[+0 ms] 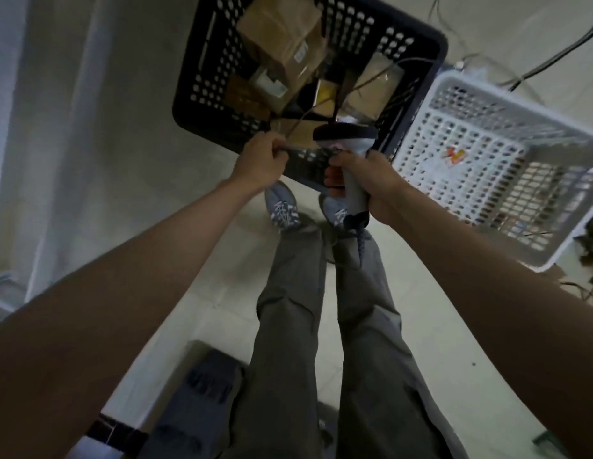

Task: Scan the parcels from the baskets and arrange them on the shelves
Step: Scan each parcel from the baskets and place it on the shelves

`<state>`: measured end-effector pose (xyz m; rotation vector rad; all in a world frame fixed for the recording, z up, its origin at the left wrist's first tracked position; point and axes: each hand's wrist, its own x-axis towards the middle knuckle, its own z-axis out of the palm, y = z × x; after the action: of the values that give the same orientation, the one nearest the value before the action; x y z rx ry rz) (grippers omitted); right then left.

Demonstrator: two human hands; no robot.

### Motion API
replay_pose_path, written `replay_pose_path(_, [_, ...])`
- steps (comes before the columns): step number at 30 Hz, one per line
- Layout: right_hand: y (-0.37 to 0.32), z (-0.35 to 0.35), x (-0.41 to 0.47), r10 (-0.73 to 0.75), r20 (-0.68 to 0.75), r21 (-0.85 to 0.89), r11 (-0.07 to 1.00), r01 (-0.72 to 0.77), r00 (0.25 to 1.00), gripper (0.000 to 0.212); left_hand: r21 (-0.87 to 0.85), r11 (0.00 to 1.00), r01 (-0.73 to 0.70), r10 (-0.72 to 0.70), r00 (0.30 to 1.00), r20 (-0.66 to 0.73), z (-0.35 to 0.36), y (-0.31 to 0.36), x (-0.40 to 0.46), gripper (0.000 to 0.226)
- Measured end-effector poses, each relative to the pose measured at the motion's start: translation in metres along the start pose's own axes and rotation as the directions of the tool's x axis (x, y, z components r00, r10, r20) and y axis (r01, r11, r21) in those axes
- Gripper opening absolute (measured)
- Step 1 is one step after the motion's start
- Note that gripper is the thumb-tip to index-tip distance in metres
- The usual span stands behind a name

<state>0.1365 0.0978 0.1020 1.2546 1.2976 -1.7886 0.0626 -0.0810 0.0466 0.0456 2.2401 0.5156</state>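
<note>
Where parcels [281, 38] lie, white basket [493, 104] beside.

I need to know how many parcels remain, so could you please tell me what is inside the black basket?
The black basket holds several brown cardboard parcels, stacked at angles. The scanner and left hand hide its near edge, so an exact count isn't possible.

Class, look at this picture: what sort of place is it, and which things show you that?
Probably a parcel sorting or storage room: a black basket holding cardboard parcels, a handheld scanner in the right hand, and a white basket beside it.
</note>
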Motion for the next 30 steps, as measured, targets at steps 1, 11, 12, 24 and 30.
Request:
replay_pose_path(1, [0.005,0.002,0.017,0.008,0.003,0.016,1.0,-0.008,1.0,0.008,0.02,1.0,-0.002,0.002,1.0,-0.001,0.005,-0.005,0.017,0.029])
replay_pose_path(11, [0.048,0.007,0.14,0.073,-0.021,0.189,0.98,-0.068,0.997,0.006,0.243,0.97,0.022,-0.043,0.996,0.083,0.051,-0.063,0.152,0.041])
replay_pose_path(12, [0.054,0.006,0.148,0.088,-0.026,0.213,0.974,-0.08,0.996,0.006,0.26,0.965,0.025,-0.055,0.993,0.108,0.058,-0.066,0.162,0.045])
replay_pose_path(24, [0.087,0.004,0.201,0.135,-0.029,0.352,0.929,-0.116,0.99,0.008,0.576,0.805,-0.143,-0.002,0.97,0.243,0.119,-0.076,0.251,0.082])
replay_pose_path(30, [0.079,0.005,0.216,0.162,-0.004,0.458,0.877,-0.142,0.987,0.007,0.799,0.582,-0.15,0.055,0.988,0.146,0.149,-0.093,0.258,0.073])
